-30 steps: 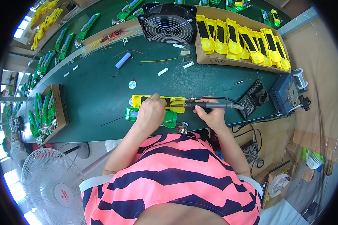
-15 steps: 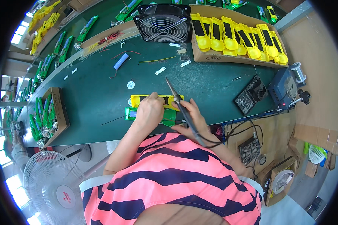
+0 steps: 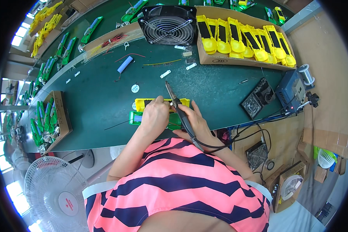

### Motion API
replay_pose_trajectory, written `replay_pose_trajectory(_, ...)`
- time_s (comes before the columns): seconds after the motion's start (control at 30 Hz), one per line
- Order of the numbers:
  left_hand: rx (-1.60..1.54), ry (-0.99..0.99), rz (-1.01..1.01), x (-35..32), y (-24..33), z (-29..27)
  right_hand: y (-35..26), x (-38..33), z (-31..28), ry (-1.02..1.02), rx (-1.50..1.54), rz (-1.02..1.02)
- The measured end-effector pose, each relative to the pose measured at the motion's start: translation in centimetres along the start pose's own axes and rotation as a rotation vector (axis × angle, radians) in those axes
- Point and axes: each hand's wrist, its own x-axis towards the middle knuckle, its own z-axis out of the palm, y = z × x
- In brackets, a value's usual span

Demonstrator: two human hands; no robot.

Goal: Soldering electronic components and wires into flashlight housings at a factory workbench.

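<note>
- A soldering iron [image 3: 180,112] is gripped in the right hand [image 3: 197,123], fingers closed round its dark handle like a pen; the metal tip is pointed up and away over the mat, clear of the work.
- The left hand [image 3: 154,116] is laid, fingers curled and pressed down, on a yellow casing [image 3: 143,103] and a green part [image 3: 136,117], apparently so that they are held steady against the mat; whether anything small is pinched under the fingertips cannot be told.
- Both pieces are set at the near edge of the green bench mat [image 3: 100,100], directly before the body, within easy reach of both hands.
- The iron's cable is trailed off to the right, toward the blue soldering station [image 3: 291,91] and the black stand [image 3: 257,101], kept to that hand's side.
- A black fan [image 3: 167,24] is stood at the far edge facing the work, probably for fumes.
- Yellow casings are stacked in a cardboard box [image 3: 236,61] beyond; a blue cylindrical cell [image 3: 125,64] lies well apart on the mat.
</note>
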Motion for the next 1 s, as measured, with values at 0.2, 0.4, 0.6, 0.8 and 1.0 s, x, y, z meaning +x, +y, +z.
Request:
replay_pose_trajectory(0.2,-0.030,0.032,0.114,-0.3,-0.1,-0.9,0.3,0.0,0.0,-0.031,-0.019,-0.027)
replay_pose_trajectory(0.4,-0.002,0.181,-0.166,-1.3,-0.7,-5.6,1.1,0.2,-0.3,-0.004,-0.028,-0.072)
replay_pose_trajectory(0.6,-0.353,0.286,0.006,-2.7,-1.3,-1.0,1.3,1.8,-1.7,-0.067,-0.074,-0.066)
replay_pose_trajectory(0.8,-0.312,0.355,0.043,-3.3,-0.4,1.0,1.0,2.5,-3.1,-0.095,-0.105,-0.027)
replay_pose_trajectory(1.0,-0.291,0.314,0.075,-3.2,-1.0,0.3,-1.1,-0.6,-3.2,0.219,-0.091,0.025)
